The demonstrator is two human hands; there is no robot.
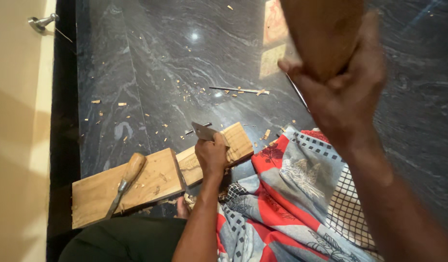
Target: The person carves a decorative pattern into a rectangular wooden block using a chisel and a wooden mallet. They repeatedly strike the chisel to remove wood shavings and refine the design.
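My left hand [212, 154] grips a flat steel chisel [203, 130], its blade standing on a small light wooden block [236, 140]. My right hand [340, 92] is raised high, close to the camera, shut around a thick brown wooden mallet [321, 34]. A second chisel with a wooden handle [127, 178] lies loose on a larger wooden plank [93, 194] to the left of the block.
Wood chips and a thin splinter stick [238, 90] are scattered over the dark polished stone floor [185, 58]. A red, grey and white patterned cloth [292, 204] covers my lap at the lower right. A cream wall with a metal door stopper [40, 22] runs along the left.
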